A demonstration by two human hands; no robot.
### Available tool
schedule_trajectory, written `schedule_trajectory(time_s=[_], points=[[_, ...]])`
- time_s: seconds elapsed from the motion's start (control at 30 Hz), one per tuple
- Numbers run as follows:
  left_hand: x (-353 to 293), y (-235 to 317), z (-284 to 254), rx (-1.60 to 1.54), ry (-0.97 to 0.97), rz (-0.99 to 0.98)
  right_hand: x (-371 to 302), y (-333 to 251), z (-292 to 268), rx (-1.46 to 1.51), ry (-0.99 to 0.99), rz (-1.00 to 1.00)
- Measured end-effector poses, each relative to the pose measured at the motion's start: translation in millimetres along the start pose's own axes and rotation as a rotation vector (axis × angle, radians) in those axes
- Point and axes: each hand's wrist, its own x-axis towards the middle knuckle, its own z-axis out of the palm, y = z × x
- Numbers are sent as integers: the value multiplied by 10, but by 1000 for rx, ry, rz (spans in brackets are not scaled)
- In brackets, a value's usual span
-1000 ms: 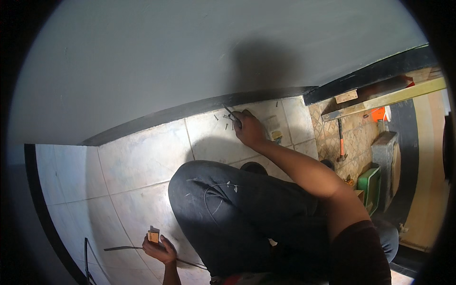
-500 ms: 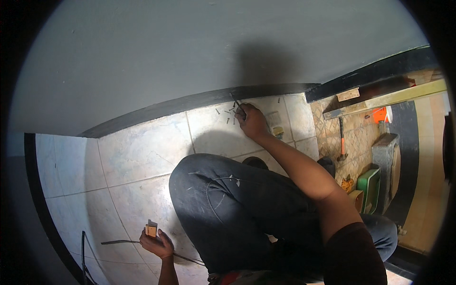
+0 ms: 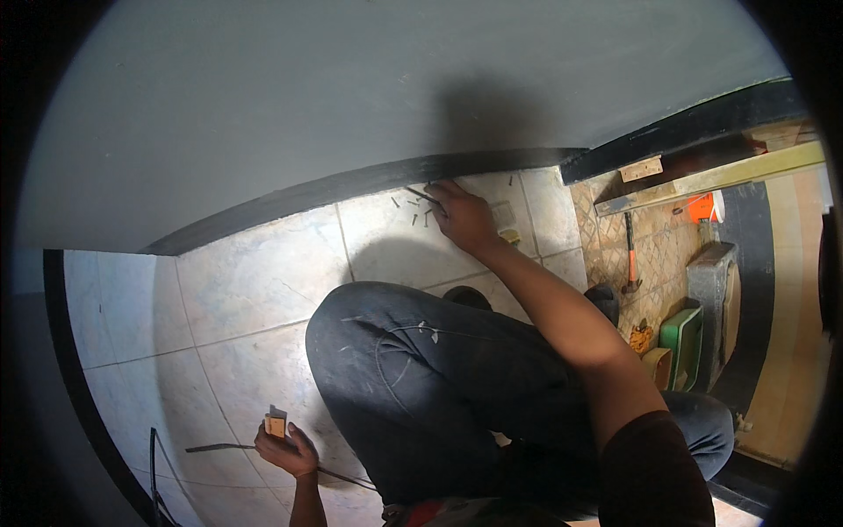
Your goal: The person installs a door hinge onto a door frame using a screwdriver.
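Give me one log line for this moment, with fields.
left hand: holds small orange box | right hand: on scattered nails, by black skirting | posture: crouched on tiled floor

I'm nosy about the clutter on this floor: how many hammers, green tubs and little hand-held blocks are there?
Orange-handled hammer on the patterned tiles: 1
Green plastic tub at the right: 1
Small orange-brown block held in the left hand: 1
Total: 3
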Motion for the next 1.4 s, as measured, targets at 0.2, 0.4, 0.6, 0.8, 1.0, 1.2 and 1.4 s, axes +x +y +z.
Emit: schedule_trajectory(time_s=[0.2, 0.4, 0.6, 0.8, 1.0, 1.2, 1.4], points=[[13, -28, 19, -14, 29, 19, 194, 50, 73, -233, -181, -69], [19, 43, -20, -34, 21, -2, 136, 5, 66, -17, 20, 19], [-15, -42, 19, 24, 6, 4, -296, -143, 203, 234, 141, 415], [-42, -82, 36, -15, -21, -23, -289, -229, 417, 323, 178, 524], [-60, -97, 35, 5, -35, -33, -203, -340, 454, 169, 73, 543], [-44, -67, 16, -3, -30, -25, -336, -266, 471, -80, 209, 432], [-33, -64, 29, -11, -7, -8, -290, 58, 195, 208, 298, 433]])
